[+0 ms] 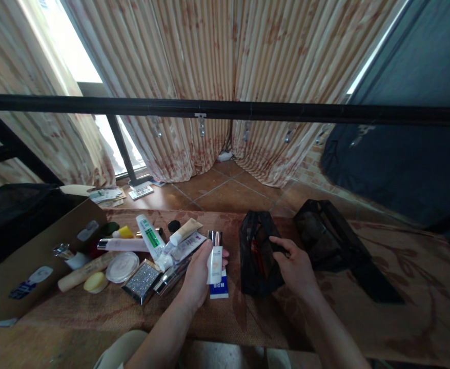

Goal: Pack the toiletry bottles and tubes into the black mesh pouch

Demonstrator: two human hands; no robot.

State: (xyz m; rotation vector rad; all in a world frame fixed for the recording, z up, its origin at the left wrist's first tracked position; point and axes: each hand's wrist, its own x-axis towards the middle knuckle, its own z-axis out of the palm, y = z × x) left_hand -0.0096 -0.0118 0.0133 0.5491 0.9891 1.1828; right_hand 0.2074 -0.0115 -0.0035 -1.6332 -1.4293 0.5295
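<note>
Head view. We see the left hand (pixel 197 271) closed around a white tube (pixel 215 262) with a silver cap, which it holds upright, cap away from the wrist, fingers wrapped behind and thumb on the near side. Just beneath that hand a blue and white box (pixel 219 291) lies on the table (pixel 248 318). The right hand (pixel 296 267) sits just to the right of the tube, with its fingers closed on the upper edge of a black mesh pouch (pixel 256 256). The pouch stands between the two hands with its mouth open; something red shows through the mesh, though we cannot tell what it is. A second black pouch (pixel 327 236) lies beyond the right hand, on its outer side.

To the left of the left hand, toiletries are spread in a loose heap: a glittery compact (pixel 142 280) touching silver sticks beside the wrist, a round white lid (pixel 122 266), a yellow disc (pixel 95 282), a green and white tube (pixel 150 240) and a beige tube (pixel 185 231). Farther left is an open cardboard box (pixel 25 266). Well beyond both hands, a black bar (pixel 225 109) crosses in front of striped curtains (pixel 209 61).
</note>
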